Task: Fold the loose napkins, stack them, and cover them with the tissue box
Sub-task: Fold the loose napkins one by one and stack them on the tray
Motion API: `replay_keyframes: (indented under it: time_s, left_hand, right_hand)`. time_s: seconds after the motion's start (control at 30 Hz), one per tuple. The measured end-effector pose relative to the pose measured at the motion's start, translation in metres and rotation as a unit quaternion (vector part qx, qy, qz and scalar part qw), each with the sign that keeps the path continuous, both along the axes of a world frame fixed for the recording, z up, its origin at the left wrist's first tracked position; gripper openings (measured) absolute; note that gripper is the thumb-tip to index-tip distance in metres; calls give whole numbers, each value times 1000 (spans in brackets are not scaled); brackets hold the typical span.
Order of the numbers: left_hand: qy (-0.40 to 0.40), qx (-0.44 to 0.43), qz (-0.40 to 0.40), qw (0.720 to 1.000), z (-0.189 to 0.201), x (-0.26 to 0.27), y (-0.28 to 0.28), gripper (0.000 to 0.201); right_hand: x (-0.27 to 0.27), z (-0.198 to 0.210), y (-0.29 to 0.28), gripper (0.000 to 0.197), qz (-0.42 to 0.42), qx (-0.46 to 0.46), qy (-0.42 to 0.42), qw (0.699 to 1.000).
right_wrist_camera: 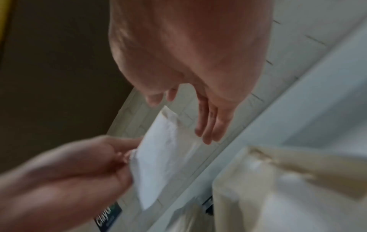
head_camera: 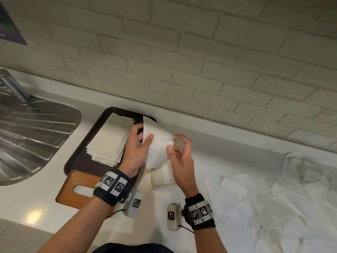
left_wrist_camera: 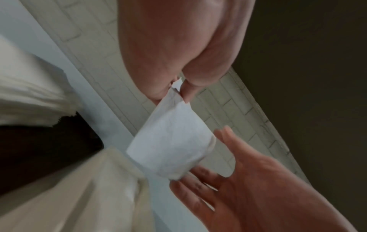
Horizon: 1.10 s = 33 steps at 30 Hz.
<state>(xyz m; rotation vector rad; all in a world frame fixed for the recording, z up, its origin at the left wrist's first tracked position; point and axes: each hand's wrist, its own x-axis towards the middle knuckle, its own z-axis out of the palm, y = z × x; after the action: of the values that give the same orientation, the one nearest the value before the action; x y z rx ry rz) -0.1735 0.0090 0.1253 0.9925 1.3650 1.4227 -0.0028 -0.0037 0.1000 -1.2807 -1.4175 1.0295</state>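
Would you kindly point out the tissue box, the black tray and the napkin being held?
tissue box (head_camera: 68, 191): head view, on its wooden top beside the slot.
black tray (head_camera: 80, 161): head view, on bare floor near the front left rim.
held napkin (head_camera: 158, 147): head view, on its flat middle between the hands.

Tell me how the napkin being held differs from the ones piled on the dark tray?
The held napkin is a single sheet, up in the air, pinched by the left hand; the stacked napkins are many, lying flat on the tray. The held one looks whiter and bends loosely; the stack looks creamier and lies squared. Both are thin paper with fold lines.
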Motion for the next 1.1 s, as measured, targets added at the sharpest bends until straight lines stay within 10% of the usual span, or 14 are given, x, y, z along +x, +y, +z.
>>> replay_keyframes:
  time_s: [0.4, 0.6, 0.67, 0.8, 0.93, 1.1]
  left_hand:
    - [348, -49, -27, 936, -57, 13, 25, 69]
    - [642, -177, -274, 694, -74, 35, 26, 82]
    - [648, -220, -313, 659, -80, 40, 24, 93]
    - [633, -145, -216, 729, -74, 51, 14, 85]
    - [571, 131, -122, 801, -63, 103, -2, 40]
    - [543, 31, -278, 792, -73, 198, 4, 24]
  right_hand:
    - [4, -54, 4, 33, 10, -146, -269, 952]
    - [10, -50, -4, 33, 34, -94, -363, 926]
    - [33, -45, -4, 33, 11, -60, -344, 937]
    - [122, -51, 2, 30, -66, -35, -306, 949]
    - [231, -81, -3, 63, -73, -125, -450, 881]
    - [302, -102, -8, 84, -76, -150, -506, 846]
